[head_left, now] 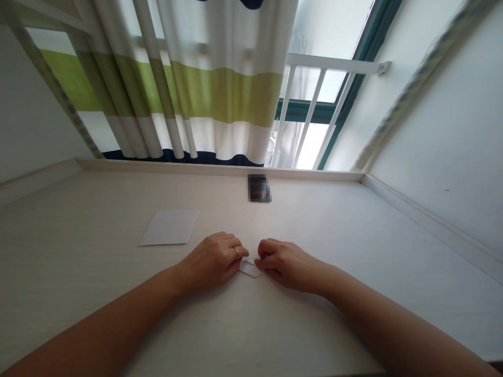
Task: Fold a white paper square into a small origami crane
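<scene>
A small folded piece of white paper (250, 268) lies on the pale wooden table (353, 230) between my two hands. My left hand (214, 260), with a gold ring on one finger, has its fingers curled and pressed on the paper's left side. My right hand (283, 263) pinches the paper's right edge with bent fingers. Most of the paper is hidden under the fingers.
A flat white sheet of paper (170, 227) lies to the left, farther back. A small dark blurred object (259, 188) sits near the table's far edge. Behind it hang a striped green, white and navy curtain (196, 94) and a window with white bars (310, 115). Walls bound the table on both sides.
</scene>
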A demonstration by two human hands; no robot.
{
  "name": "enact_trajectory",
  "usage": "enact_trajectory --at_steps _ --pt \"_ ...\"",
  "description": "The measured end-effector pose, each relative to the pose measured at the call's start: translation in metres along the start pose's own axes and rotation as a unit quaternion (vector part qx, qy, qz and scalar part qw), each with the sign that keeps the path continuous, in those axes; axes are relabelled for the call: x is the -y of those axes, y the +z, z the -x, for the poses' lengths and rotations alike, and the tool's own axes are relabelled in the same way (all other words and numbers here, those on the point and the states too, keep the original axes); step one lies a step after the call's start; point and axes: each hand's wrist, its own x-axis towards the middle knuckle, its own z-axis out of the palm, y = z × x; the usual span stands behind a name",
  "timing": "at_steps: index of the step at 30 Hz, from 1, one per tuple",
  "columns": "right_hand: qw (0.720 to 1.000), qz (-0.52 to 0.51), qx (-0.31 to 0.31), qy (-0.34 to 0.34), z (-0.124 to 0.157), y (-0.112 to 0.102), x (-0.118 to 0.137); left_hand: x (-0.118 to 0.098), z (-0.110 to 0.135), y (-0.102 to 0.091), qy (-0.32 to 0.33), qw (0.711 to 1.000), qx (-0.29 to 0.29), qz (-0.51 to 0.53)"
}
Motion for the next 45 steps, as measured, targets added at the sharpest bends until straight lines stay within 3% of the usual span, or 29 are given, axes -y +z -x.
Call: enact_trajectory --at_steps 7,22,31,35,41,45 --pt "1.000 0.000 0.002 0.001 0.000 0.001 0.000 -0.005 -0.001 -0.004 0.047 0.997 0.035 -0.040" --pt "1.000 -0.003 0.007 0.015 0.001 0.000 0.002 -0.008 -0.001 -0.004 -0.039 0.997 0.053 -0.043" --pt "1.000 -0.006 0.009 0.017 0.000 0.000 0.001 -0.013 0.001 -0.004 -0.028 0.998 0.012 -0.063" --pt "1.000 -0.003 0.006 0.023 0.000 0.001 0.001 -0.019 -0.001 -0.002 -0.001 0.997 0.042 -0.059" --pt "0.999 0.011 0.021 0.039 0.000 0.000 0.002 -0.022 -0.003 0.002 -0.088 0.994 0.067 -0.017" --pt "0.998 0.018 0.027 0.050 0.001 -0.002 0.003 -0.019 -0.001 0.002 -0.107 0.992 0.064 0.006"
